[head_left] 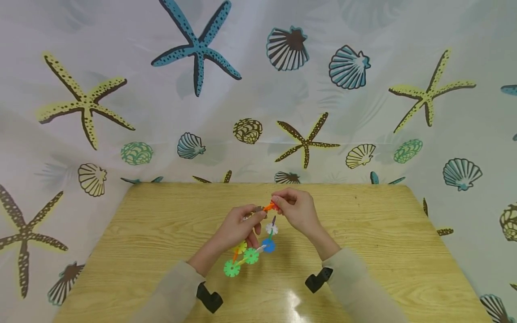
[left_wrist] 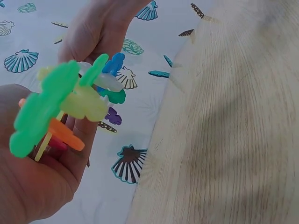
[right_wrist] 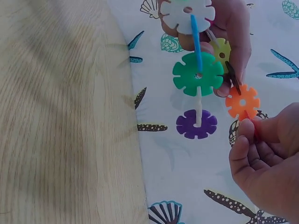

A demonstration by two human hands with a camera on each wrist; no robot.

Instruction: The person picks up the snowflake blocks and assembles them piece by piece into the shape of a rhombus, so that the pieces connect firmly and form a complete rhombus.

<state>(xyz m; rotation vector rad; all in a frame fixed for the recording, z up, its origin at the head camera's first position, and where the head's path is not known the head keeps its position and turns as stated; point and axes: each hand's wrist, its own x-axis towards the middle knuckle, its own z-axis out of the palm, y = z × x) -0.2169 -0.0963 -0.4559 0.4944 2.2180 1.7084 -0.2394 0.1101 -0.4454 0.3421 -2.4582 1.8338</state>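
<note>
My left hand (head_left: 238, 225) holds a chain of slotted plastic flower discs, with thumb and fingers around the part near a dark brown disc (right_wrist: 232, 77). An orange disc (right_wrist: 242, 101) joins onto that brown one. At its other side my right hand (head_left: 298, 210) pinches a red disc (head_left: 275, 206), which touches the orange disc's edge; the fingers hide most of it. Below the left hand hangs the rest of the chain, with green discs (head_left: 232, 269), a blue disc (head_left: 268, 246) and a white disc (head_left: 272, 228). A purple disc (right_wrist: 196, 124) forms its free end.
Both hands are above a wooden table (head_left: 161, 215). Behind it hangs a white cloth (head_left: 226, 112) printed with starfish and shells. A black strap piece (head_left: 210, 298) sits at the left wrist, another black piece (head_left: 318, 280) at the right.
</note>
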